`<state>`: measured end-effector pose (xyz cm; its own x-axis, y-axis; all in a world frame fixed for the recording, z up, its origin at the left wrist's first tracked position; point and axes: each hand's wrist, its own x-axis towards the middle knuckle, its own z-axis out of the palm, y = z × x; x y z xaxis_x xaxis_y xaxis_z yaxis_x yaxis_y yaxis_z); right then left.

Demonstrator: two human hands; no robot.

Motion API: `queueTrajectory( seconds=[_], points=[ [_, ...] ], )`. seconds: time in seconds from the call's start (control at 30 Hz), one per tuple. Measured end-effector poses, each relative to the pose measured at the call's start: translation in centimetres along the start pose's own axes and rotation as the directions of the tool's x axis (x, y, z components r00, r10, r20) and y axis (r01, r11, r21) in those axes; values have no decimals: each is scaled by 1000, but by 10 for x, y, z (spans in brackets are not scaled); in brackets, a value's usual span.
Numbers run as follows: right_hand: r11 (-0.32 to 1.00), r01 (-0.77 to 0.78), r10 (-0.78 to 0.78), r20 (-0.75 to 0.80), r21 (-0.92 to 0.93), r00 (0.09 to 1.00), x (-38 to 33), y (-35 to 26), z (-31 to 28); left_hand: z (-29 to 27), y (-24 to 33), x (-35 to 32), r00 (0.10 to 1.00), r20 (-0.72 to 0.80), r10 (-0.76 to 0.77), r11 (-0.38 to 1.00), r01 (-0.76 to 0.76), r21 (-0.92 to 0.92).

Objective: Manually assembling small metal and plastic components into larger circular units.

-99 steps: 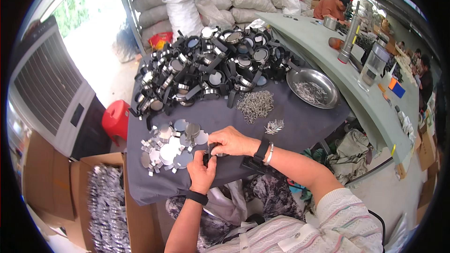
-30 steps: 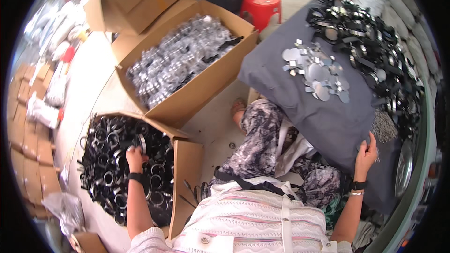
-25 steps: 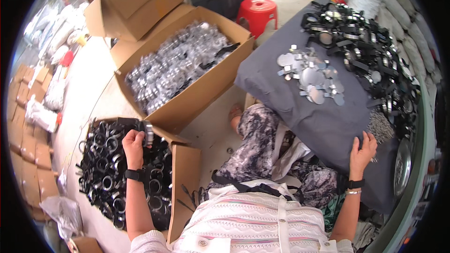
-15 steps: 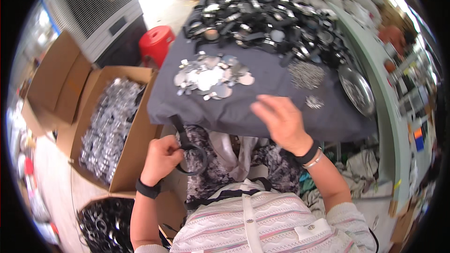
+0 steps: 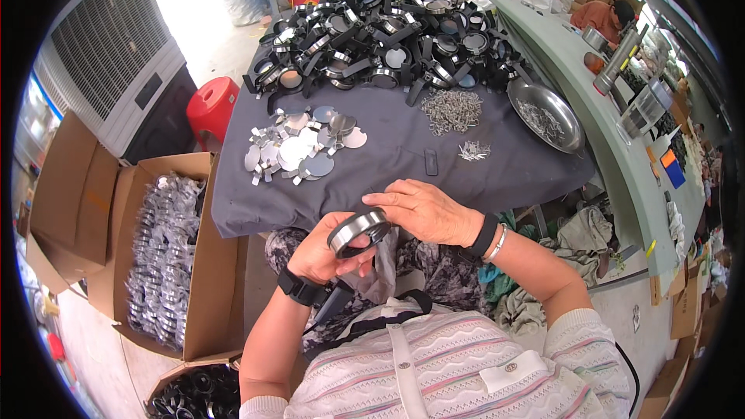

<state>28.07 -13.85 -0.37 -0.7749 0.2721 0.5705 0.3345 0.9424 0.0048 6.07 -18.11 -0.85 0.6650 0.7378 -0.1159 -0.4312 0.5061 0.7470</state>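
My left hand is closed around a black ring with a silver band, tilted over my lap near the table's front edge. A dark flat handle sticks out below, toward my body. At the ring's upper right edge, my right hand has its fingers bent together on the rim; its thumb is mostly hidden. Beyond the hands, silver discs with tabs lie in a pile on the grey cloth. Small metal screws form a heap further right, with a smaller group nearer me.
Many black-and-silver ringed parts are heaped at the table's back. A metal dish stands at the right, beside a pale green ledge. An open carton of wrapped parts and a red stool are at the left.
My left hand has brought the ring up and right, turning its silver band into view. My right hand has come down and left onto the rim. The view has shifted.
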Motion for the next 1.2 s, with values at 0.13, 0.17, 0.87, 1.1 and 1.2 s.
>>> queueTrajectory(
  seconds=[0.13, 0.17, 0.87, 1.1, 1.2],
  points=[
    [962, -157, 171, -49, 222, 984, -4, 3, 6, -16, -7, 18, 994, -57, 90, 986, -97, -133],
    [912, -268, 289, -22, 312, 957, -6, 2, 5, -16, -7, 24, 965, -193, 177, 964, -209, -162],
    [804, -589, 570, 176, 81, 802, 100, 118, 24, -50, -37, 114, 640, -129, 758, 405, -307, 861],
    [849, -524, 510, 371, -71, 776, 205, 164, 110, -49, -36, 114, 626, -74, 777, 364, -349, 864],
    [856, -490, 508, 445, -166, 737, 232, 161, 143, -53, -34, 111, 682, -97, 725, 415, -320, 852]
  ],
)
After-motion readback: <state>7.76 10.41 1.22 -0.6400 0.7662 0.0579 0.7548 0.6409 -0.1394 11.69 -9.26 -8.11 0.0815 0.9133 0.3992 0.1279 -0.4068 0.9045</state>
